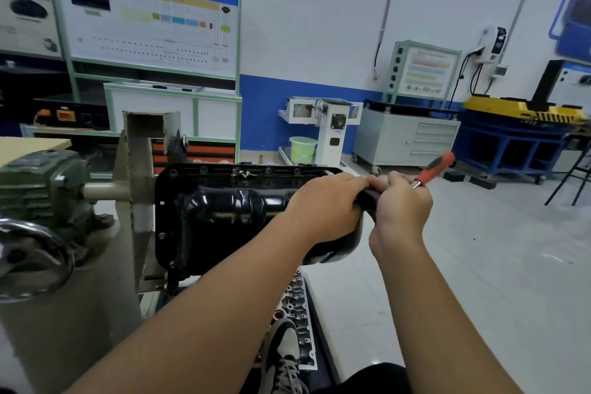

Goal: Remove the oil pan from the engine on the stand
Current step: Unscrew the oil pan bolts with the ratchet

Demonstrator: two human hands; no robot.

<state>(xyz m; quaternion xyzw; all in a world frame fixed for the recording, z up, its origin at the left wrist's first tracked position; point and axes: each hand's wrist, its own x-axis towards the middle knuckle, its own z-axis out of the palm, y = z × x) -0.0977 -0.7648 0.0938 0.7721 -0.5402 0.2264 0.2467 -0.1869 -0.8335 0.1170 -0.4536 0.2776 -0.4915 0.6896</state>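
Head view shows the glossy black pan [224, 211] with its bolt-holed flange, lying on the engine on the stand [134, 169]. Left hand [323, 201] curls over the pan's right end; right hand [401, 201] grips a red-handled screwdriver [436, 168] beside it.

White-and-blue wall [319, 41], pale tiled floor [495, 249] — grey drawer cabinet [412, 137], green bucket [302, 150].

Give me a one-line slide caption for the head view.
Both hands, left and right, at the black oil pan edge, right holding a red-handled screwdriver.
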